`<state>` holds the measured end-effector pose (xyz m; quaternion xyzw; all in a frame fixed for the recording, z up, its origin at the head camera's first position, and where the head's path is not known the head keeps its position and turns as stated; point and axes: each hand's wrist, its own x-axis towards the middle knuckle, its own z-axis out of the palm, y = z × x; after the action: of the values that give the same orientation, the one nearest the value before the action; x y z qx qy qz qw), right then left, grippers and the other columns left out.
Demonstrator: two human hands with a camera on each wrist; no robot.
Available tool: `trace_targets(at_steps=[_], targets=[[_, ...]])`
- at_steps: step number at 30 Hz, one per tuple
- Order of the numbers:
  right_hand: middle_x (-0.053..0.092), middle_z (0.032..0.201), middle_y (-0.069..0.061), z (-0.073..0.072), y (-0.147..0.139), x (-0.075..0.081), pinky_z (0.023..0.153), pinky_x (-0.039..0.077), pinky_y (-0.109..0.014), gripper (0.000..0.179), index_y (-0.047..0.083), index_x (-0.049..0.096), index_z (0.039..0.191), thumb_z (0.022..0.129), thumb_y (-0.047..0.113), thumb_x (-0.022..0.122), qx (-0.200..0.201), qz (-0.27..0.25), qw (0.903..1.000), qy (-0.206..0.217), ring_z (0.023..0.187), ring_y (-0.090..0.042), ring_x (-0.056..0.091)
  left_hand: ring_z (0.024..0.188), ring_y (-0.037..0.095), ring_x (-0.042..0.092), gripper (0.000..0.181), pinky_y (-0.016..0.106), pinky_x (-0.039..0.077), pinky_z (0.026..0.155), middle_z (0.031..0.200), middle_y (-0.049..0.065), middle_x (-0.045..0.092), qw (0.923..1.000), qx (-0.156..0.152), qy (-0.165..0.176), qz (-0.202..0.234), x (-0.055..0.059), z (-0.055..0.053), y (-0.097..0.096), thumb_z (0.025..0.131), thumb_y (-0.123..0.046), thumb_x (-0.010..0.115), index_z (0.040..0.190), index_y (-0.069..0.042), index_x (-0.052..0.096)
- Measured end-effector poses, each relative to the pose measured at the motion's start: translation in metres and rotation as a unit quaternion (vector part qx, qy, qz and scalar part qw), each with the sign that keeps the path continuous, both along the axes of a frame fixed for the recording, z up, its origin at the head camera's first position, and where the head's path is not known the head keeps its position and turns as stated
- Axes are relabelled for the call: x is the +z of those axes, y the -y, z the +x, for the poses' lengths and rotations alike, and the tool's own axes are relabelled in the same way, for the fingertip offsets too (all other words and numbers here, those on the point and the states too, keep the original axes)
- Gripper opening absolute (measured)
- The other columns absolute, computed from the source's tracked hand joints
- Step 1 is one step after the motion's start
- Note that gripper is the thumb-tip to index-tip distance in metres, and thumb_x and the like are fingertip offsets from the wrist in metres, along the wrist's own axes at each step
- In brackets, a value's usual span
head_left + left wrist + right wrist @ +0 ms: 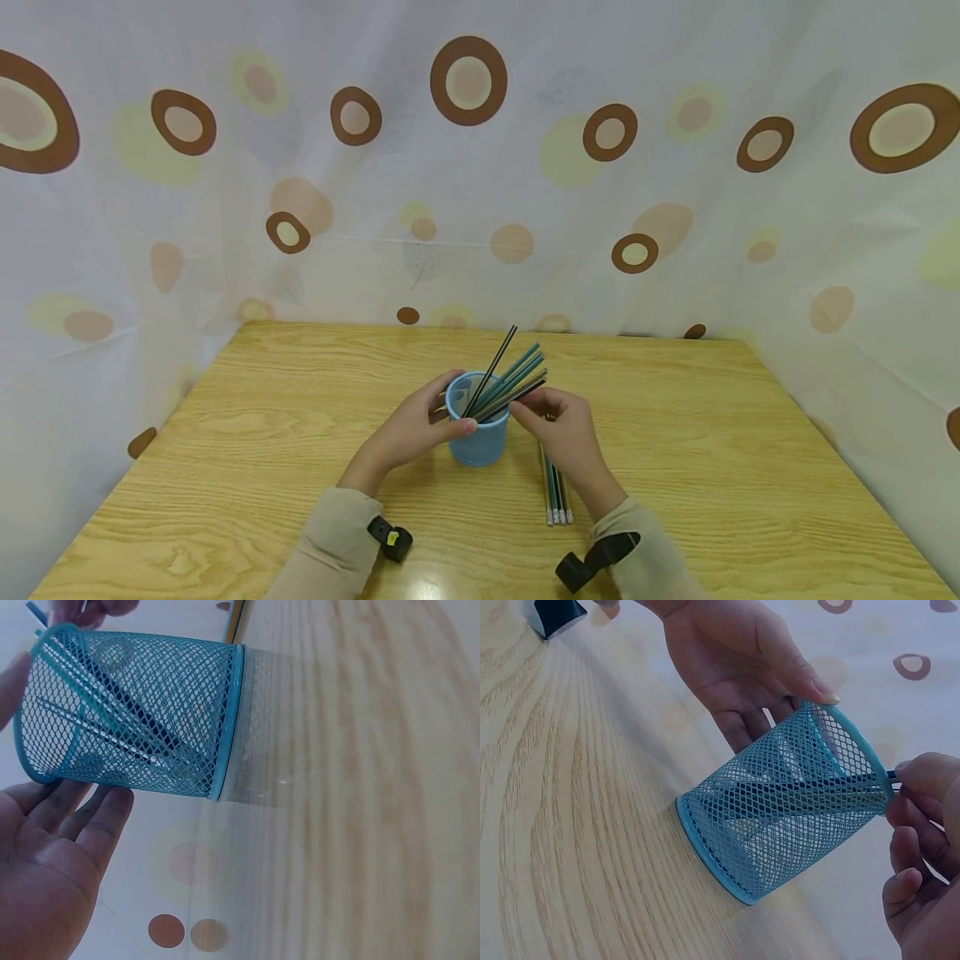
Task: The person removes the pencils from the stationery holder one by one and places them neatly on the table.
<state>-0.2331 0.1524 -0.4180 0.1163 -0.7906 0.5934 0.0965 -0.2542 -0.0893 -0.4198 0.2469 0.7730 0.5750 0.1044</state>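
A light blue mesh pencil cup (477,447) stands upright on the table with several pencils (519,371) leaning to the right inside it. My left hand (412,427) holds the cup from the left, its thumb at the near rim and its fingers behind the wall. At the right side of the rim, my right hand (567,433) pinches a dark pencil (536,386) between thumb and forefinger. In the right wrist view, dark and lighter pencil shafts (810,791) show through the mesh. More pencils (555,492) lie side by side on the table, their upper ends hidden under my right hand.
The wood-grain table (247,467) reaches back to a patterned curtain (360,183), which also hangs at both sides. A black wrist camera (396,542) sits on the left sleeve and another camera (577,571) on the right.
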Motion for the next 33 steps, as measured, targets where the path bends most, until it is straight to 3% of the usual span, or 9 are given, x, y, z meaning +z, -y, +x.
trace_targets(at_steps=[6,9,11,17,22,33], targets=[[0.068,0.086,-0.005,0.001,0.000,0.003,0.064,0.050,-0.024,0.012,0.007,0.075,0.093,0.090,0.019,0.075,-0.012,-0.001,0.9999,-0.009,0.080,-0.020,0.059,0.139,0.030,0.038,0.080,0.044,0.037,0.111,0.152,0.010,0.040,1.0000,-0.005,-0.001,0.004,0.000,-0.001,0.000,0.092,-0.032,0.073,0.156,-0.018,0.027],[0.067,0.086,-0.007,0.010,0.003,0.019,0.062,0.049,-0.023,0.011,0.002,0.074,0.094,0.092,0.013,0.072,-0.012,-0.003,0.9999,-0.008,0.079,-0.018,0.058,0.139,0.031,0.038,0.080,0.044,0.037,0.111,0.151,0.011,0.040,0.9999,-0.009,-0.002,0.007,-0.001,-0.002,0.000,0.092,-0.031,0.073,0.156,-0.018,0.027],[0.067,0.087,-0.009,0.011,0.003,0.022,0.061,0.048,-0.023,0.010,0.000,0.073,0.094,0.093,0.009,0.071,-0.010,-0.009,0.9999,-0.008,0.078,-0.017,0.058,0.139,0.031,0.038,0.079,0.045,0.037,0.111,0.151,0.012,0.040,0.9999,-0.008,-0.002,0.008,-0.002,-0.002,0.000,0.092,-0.031,0.072,0.156,-0.018,0.028],[0.069,0.092,-0.009,0.003,-0.003,0.013,0.065,0.052,-0.024,0.014,0.002,0.073,0.096,0.093,0.015,0.072,-0.007,-0.042,0.9990,-0.011,0.082,-0.017,0.060,0.139,0.032,0.038,0.080,0.046,0.037,0.111,0.152,0.013,0.040,0.9999,-0.008,0.000,0.009,-0.003,-0.003,0.000,0.092,-0.032,0.073,0.156,-0.018,0.028],[0.070,0.094,-0.012,0.005,-0.004,0.017,0.065,0.052,-0.025,0.019,0.001,0.073,0.097,0.092,0.019,0.073,-0.011,-0.053,0.9981,-0.028,0.085,-0.019,0.062,0.139,0.032,0.038,0.080,0.047,0.036,0.111,0.152,0.014,0.040,0.9999,-0.008,-0.002,0.010,-0.004,-0.004,0.001,0.092,-0.032,0.073,0.156,-0.018,0.028],[0.069,0.091,-0.004,0.008,-0.010,0.030,0.067,0.053,-0.024,0.021,-0.002,0.071,0.097,0.092,0.017,0.074,-0.030,-0.084,0.9954,-0.035,0.084,-0.017,0.062,0.140,0.029,0.038,0.082,0.044,0.037,0.111,0.152,0.009,0.039,1.0000,-0.006,0.002,0.004,-0.002,-0.002,0.001,0.091,-0.033,0.074,0.156,-0.017,0.027]])
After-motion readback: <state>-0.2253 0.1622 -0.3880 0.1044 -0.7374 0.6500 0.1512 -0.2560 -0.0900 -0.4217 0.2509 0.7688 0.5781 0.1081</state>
